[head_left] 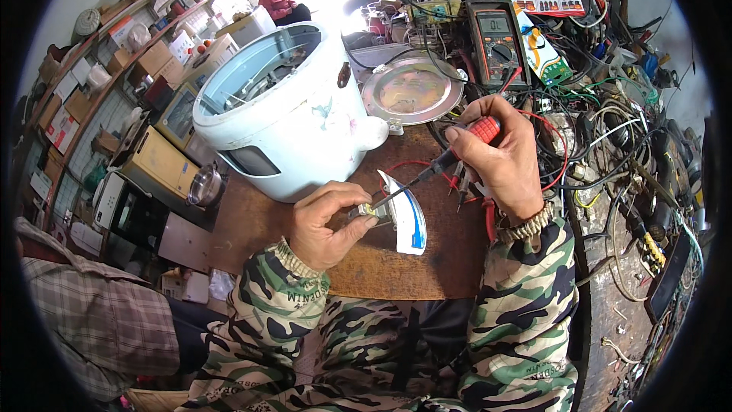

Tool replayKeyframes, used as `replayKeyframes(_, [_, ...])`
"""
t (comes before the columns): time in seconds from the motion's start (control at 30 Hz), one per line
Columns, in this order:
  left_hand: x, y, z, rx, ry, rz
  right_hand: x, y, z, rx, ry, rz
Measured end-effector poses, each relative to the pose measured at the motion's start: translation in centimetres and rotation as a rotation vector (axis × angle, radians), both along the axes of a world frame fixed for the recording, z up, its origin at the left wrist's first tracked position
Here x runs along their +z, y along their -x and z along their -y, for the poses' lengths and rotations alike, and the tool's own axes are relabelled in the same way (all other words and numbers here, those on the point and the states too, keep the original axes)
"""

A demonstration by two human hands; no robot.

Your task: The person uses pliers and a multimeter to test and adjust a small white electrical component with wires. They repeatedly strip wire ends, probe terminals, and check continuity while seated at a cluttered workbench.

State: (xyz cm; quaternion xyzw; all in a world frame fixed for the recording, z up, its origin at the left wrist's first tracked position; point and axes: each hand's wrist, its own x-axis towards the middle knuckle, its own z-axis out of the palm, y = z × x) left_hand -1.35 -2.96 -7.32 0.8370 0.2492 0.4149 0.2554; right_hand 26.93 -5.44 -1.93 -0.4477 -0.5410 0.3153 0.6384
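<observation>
My left hand (326, 223) pinches a small pale switch-like part (367, 210) between thumb and fingertips over the wooden table. Beside that part is a curved white-and-blue panel (412, 221); whether the two are joined I cannot tell. In my right hand (505, 156) is a screwdriver (442, 162) with a red handle and dark collar, slanting down to the left. Its thin tip reaches the small part, though exact contact is too small to see. Behind my left hand stands a pale blue, rounded appliance body (293, 130) with its top uncovered.
A multimeter (499, 49) lies at the back right, its test probes (460, 181) under my right hand. A round metal lid-like plate (412, 90) lies behind. Tangled cables (610, 133) crowd the right. Shelves and a person in a plaid sleeve (99, 313) are at left; another person (280, 4) sits far back.
</observation>
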Motion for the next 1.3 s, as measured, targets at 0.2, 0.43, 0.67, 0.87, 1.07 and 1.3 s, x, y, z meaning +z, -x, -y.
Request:
replayKeyframes(0.2, [0.1,-0.2,0.2,0.019,-0.001,-0.003,-0.3,0.1,0.0,-0.039,-0.002,0.057])
replayKeyframes(0.43, [0.9,-0.3,0.5,0.034,-0.079,-0.081,-1.0,-0.2,-0.2,0.107,-0.140,-0.015])
replayKeyframes(0.67, [1.1,-0.1,0.6,0.025,-0.078,-0.073,-0.7,-0.1,0.3,0.139,-0.129,-0.015])
replayKeyframes(0.87, [0.8,-0.3,0.4,0.073,-0.086,-0.039,-1.0,0.4,0.1,0.105,-0.120,-0.049])
replayKeyframes(1.07, [0.6,-1.1,0.2,0.098,-0.036,0.049,-2.1,1.4,-1.1,0.298,-0.069,-0.816])
replayKeyframes(1.3, [-0.3,-1.2,-0.1,0.137,0.053,0.074,0.0,3.0,-0.8,0.290,-0.018,-1.069])
